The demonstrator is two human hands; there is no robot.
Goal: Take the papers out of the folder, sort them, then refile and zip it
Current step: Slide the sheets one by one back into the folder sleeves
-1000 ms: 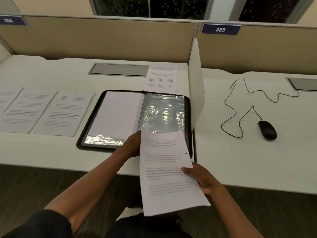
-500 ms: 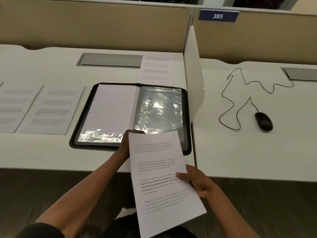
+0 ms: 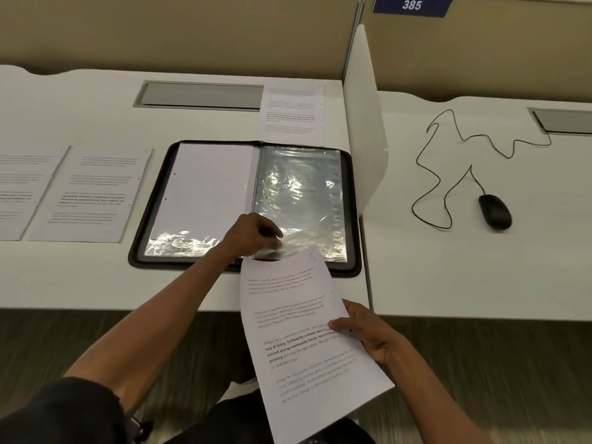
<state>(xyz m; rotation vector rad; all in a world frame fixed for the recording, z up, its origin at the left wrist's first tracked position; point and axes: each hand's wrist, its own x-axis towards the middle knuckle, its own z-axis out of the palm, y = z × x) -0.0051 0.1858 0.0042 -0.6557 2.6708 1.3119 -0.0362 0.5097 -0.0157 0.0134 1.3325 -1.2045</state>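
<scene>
A black zip folder lies open on the white desk. Its left side shows a blank white sheet under plastic, its right side a clear plastic sleeve. My left hand pinches the sleeve's near edge and lifts it slightly. My right hand holds a printed sheet marked 5 by its right edge, thumb on top, out over the desk's front edge. The sheet's top edge lies at the sleeve's lifted opening.
Two printed sheets lie side by side left of the folder, and another printed sheet lies behind it. A white divider panel stands right of the folder. Beyond it lies a black mouse with a looping cable.
My left hand came out from behind the sheet and took the sleeve's near edge. The sheet shifted right and forward, its top now at the sleeve. The view dipped lower.
</scene>
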